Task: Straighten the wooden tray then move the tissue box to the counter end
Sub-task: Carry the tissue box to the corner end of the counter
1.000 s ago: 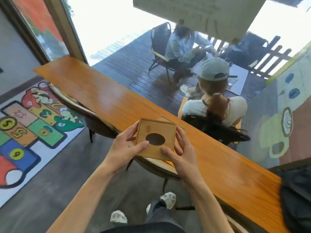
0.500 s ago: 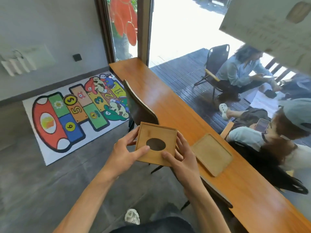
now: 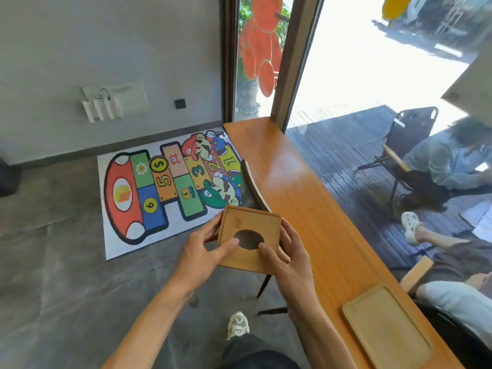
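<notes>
the counter (image 3: 298, 198) was the biggest thing before us, a long plank of glossy orange-brown wood running off to its end by the window post. beside it on the grey floor lay a flat play mat (image 3: 165, 193), printed in bright numbered squares. the wooden tray (image 3: 386, 328) sat on the near part of the counter, pale, shallow, round-cornered, lined up roughly with the edge. we had the tissue box (image 3: 249, 239) off the counter, in the air just beside its near edge, well short of the end. it was a square box of smooth light wood with an oval hole in the lid; we judged it stiff, light and a little slick, best taken by its opposite side walls. our left hand (image 3: 205, 251) and right hand (image 3: 288, 259) were curled closed on those sides, thumbs flat on the lid.
</notes>
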